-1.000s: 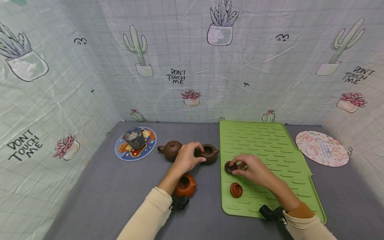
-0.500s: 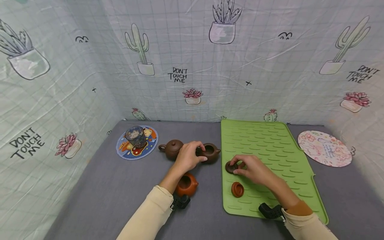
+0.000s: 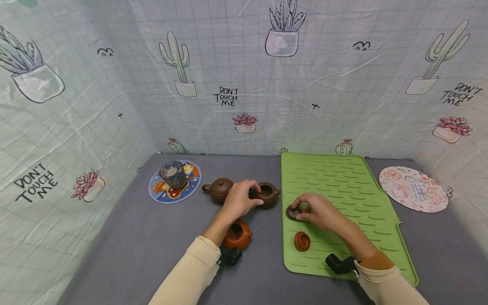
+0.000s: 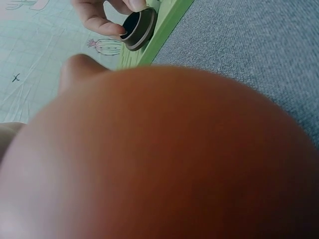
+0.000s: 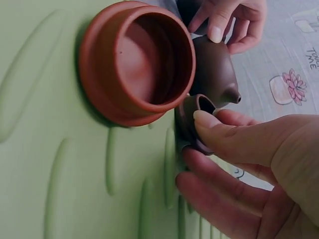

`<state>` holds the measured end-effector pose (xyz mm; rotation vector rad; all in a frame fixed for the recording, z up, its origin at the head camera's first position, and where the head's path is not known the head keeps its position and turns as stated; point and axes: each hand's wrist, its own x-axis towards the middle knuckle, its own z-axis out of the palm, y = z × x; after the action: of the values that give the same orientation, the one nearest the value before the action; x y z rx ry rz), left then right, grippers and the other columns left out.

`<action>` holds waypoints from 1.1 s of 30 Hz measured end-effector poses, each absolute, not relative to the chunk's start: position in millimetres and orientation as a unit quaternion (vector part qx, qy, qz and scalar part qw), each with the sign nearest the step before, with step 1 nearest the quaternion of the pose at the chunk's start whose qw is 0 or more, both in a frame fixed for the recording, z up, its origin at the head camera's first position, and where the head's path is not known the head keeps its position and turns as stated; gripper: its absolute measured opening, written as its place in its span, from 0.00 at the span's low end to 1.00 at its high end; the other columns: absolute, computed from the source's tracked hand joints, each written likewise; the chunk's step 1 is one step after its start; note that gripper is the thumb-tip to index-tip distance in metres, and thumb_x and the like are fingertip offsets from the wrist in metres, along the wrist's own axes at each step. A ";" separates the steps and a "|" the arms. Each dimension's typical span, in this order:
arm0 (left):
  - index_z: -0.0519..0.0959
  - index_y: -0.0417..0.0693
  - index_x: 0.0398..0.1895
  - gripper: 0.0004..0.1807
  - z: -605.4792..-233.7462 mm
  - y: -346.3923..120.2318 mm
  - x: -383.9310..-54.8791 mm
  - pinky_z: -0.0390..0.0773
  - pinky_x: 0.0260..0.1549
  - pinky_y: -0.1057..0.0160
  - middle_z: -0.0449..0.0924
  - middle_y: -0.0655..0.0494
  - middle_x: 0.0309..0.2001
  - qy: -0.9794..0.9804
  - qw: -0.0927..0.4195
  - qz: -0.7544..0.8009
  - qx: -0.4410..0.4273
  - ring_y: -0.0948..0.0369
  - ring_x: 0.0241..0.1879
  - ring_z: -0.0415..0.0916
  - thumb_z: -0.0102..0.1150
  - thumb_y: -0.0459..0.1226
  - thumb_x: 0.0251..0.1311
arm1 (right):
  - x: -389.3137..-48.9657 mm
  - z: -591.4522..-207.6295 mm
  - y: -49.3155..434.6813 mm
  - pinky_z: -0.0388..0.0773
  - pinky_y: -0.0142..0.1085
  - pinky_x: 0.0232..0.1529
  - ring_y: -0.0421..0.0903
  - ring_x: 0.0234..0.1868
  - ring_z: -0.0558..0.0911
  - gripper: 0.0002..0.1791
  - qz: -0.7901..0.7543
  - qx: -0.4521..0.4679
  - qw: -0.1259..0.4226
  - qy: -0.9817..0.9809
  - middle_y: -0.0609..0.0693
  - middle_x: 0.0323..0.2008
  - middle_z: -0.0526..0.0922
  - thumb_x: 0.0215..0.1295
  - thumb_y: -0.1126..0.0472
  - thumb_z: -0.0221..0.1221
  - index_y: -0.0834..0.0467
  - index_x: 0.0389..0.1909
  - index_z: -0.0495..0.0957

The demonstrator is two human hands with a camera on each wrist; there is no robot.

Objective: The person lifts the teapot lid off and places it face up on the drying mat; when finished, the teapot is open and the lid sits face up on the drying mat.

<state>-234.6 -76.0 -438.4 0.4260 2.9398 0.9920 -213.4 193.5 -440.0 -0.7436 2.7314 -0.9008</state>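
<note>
Head: R grip (image 3: 319, 210), narrow pinch on dk lid (image 3: 293, 214).

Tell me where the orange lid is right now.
In the head view, the orange lid lies on the green mat, near its left edge, nearer the person than the dark lid the right hand pinches.

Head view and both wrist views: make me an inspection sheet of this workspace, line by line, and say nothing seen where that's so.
Surface: gray tablecloth with a green mat on its right part.
Job's things: open brown teapot; brown lid; open reddish teapot; reddish lid, upside down on the mat; lidded brown teapot.
Clutter: drinking glass on a round blue-rimmed coaster; round pink floral mat.
Hands: left hand grips the open brown teapot; right hand pinches the brown lid with its fingers.
Cables: nothing seen.
Surroundings: cactus-print fabric behind and at both sides, lettered "DON'T TOUCH ME".
</note>
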 end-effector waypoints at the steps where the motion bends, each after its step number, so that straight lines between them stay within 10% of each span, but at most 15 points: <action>1: 0.83 0.56 0.40 0.13 -438.2 -76.0 -234.8 0.80 0.55 0.49 0.86 0.52 0.51 0.939 0.005 0.316 0.136 0.50 0.54 0.81 0.77 0.42 0.54 | -214.1 -439.2 192.9 0.81 0.31 0.38 0.41 0.37 0.86 0.13 -0.298 -0.248 0.086 0.918 0.56 0.49 0.86 0.60 0.65 0.71 0.58 0.45 0.84; 33: 0.83 0.57 0.41 0.14 -438.9 -75.0 -234.6 0.81 0.51 0.49 0.85 0.52 0.53 0.941 0.014 0.309 0.135 0.50 0.51 0.82 0.77 0.42 0.54 | -216.7 -432.3 188.0 0.82 0.40 0.43 0.50 0.45 0.85 0.10 -0.250 -0.251 0.081 0.932 0.49 0.41 0.87 0.56 0.66 0.74 0.56 0.38 0.85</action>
<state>-234.6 -75.0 -438.9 0.4204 2.9312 0.9625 -216.7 188.0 -432.3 -0.7505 2.7855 -0.7470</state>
